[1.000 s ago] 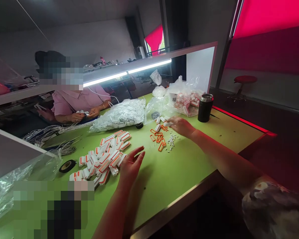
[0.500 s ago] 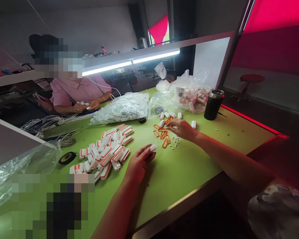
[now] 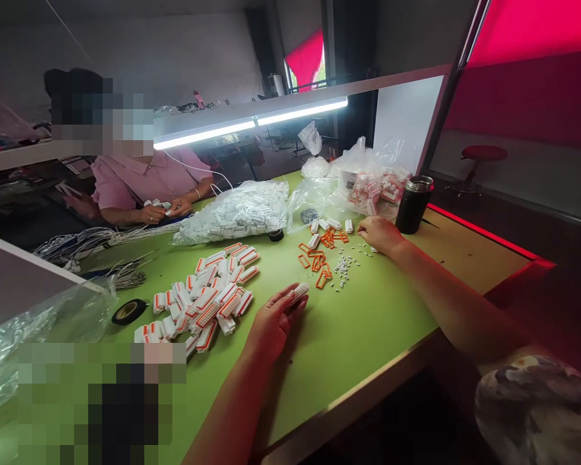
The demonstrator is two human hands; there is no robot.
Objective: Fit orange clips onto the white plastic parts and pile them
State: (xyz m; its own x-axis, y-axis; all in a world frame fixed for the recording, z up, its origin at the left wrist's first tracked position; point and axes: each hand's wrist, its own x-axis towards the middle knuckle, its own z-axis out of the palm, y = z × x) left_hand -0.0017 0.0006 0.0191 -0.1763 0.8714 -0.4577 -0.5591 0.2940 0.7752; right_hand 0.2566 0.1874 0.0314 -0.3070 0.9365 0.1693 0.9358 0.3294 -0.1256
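My left hand (image 3: 275, 316) is closed around a white connector housing (image 3: 300, 294) with rows of small holes, held just above the table. My right hand (image 3: 381, 236) is at the far right of the loose parts, its fingers curled; what they hold, if anything, is hidden. A bit of white shows under that palm. Between the hands lie loose orange rectangular frames (image 3: 316, 261) and a scatter of tiny white pegs (image 3: 343, 268). Several white housings (image 3: 334, 224) lie just behind the frames. To the left, housings with orange frames form a heap (image 3: 206, 297).
A black flask (image 3: 414, 205) stands right of my right hand. Behind are a bag of white housings (image 3: 242, 208) and a bag of orange-and-white ones (image 3: 368, 187). Black tape (image 3: 129, 312) and cable bundles (image 3: 106, 239) lie left. A co-worker (image 3: 150, 184) sits opposite, handling white parts.
My right hand has moved right, from the orange frames to near the flask, over where a lone white housing stood. The white pegs are spread wider. My left hand keeps its housing.
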